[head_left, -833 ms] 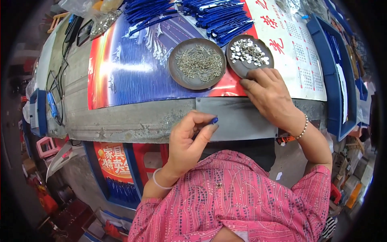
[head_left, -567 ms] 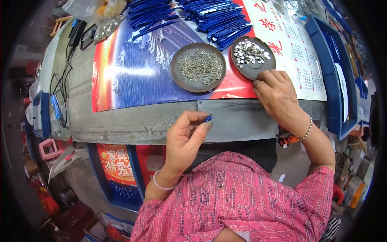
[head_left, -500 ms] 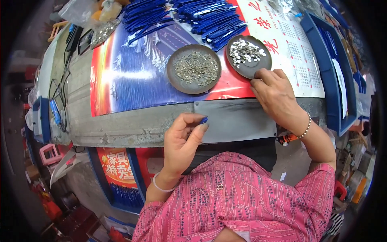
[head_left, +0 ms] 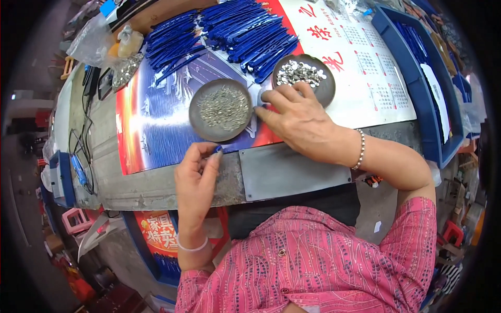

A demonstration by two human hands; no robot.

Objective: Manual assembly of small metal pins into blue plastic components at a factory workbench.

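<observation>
My left hand (head_left: 194,175) is closed in a pinch on a small blue piece (head_left: 217,149), just below the left dish; most of the piece is hidden by the fingertips. My right hand (head_left: 305,125) reaches over the mat with curled fingers. Its thumb and forefinger tips lie beside the right rim of the dark round dish (head_left: 196,123), which holds many thin silvery metal pins (head_left: 224,108). Whatever these fingertips hold is too small to make out. Behind my right hand stands a second dark dish (head_left: 327,94) with shiny round metal discs (head_left: 302,73).
Bundles of long blue strips (head_left: 245,34) are heaped at the back. A printed poster (head_left: 365,99) covers the worktop, with a grey plate (head_left: 292,172) at the front edge. A blue crate (head_left: 443,151) borders the right; plastic bags (head_left: 94,44) and cables (head_left: 78,135) lie left.
My right hand has moved left from the dish of discs toward the dish of pins. My left hand still pinches the blue piece and is now closer to the pin dish. The view has shifted.
</observation>
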